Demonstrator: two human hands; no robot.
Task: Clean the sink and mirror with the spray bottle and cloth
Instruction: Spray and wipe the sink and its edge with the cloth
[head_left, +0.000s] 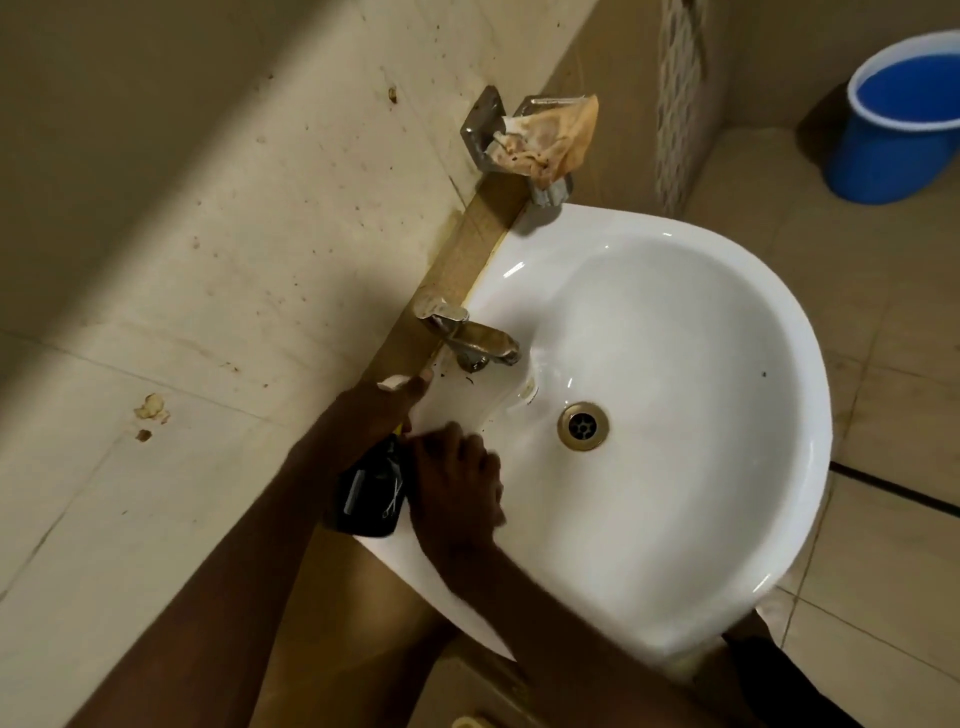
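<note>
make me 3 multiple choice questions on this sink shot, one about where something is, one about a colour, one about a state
1. Where is the bucket?
A. inside the sink
B. on the floor at the upper right
C. hanging from the tap

2. What colour is the bucket?
A. blue
B. red
C. green

3. What is the left hand doing?
A. hanging idle at the side
B. turning the tap
C. gripping a dark bottle

Answers:
1. B, it stands on the tiled floor, well apart from the sink.
2. A, its wall and inside both show blue.
3. C, its fingers curl round the dark bottle at the sink's near rim, short of the tap. The right hand lies beside it on the rim; motion blur hides whether it holds anything.
</note>
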